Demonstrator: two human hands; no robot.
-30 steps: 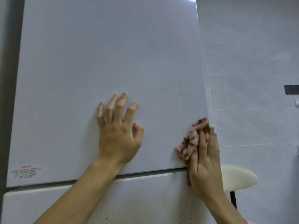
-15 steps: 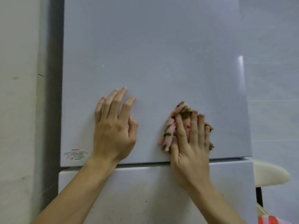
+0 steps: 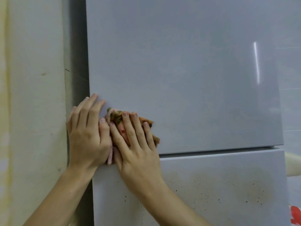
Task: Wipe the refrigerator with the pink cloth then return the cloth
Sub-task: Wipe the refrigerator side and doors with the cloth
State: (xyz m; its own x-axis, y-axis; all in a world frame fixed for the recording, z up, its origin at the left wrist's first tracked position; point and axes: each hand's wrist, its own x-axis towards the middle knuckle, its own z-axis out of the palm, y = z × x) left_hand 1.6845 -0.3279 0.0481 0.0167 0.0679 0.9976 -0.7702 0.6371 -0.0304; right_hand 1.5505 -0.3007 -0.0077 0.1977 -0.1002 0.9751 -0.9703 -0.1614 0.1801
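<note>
Whereas a second ago the pink cloth (image 3: 117, 119) sits at the right edge of the refrigerator (image 3: 187, 70), it now lies bunched at the lower left corner of the upper door (image 3: 211, 111), having crossed the middle of the panel half a second back. The right hand (image 3: 138, 154) lies over it with straight, slightly spread fingers, pressing it flat against the door rather than pinching it. Only the top and right edge of the cloth and a strip between the two hands show. The left hand (image 3: 86, 136) rests flat near the same left edge, fingers straight and close together, holding nothing. Its thumb is now touching the cloth, while earlier the two hands are well apart. The view has also swung left, so the wall (image 3: 32, 95) beside the appliance fills that side. That sweep seems to finish one full pass along the bottom band of the upper door, so the wiping step looks to be under way, not done. The panel above the hands may still want passes, and the lower door (image 3: 219, 185) carries dark specks (image 3: 200, 180) that no stroke has reached in these views. With the cloth against the braced hand, the stroke can go no further left, so the next one probably has to reverse or move to another band. Returning the cloth is not yet begun.
</note>
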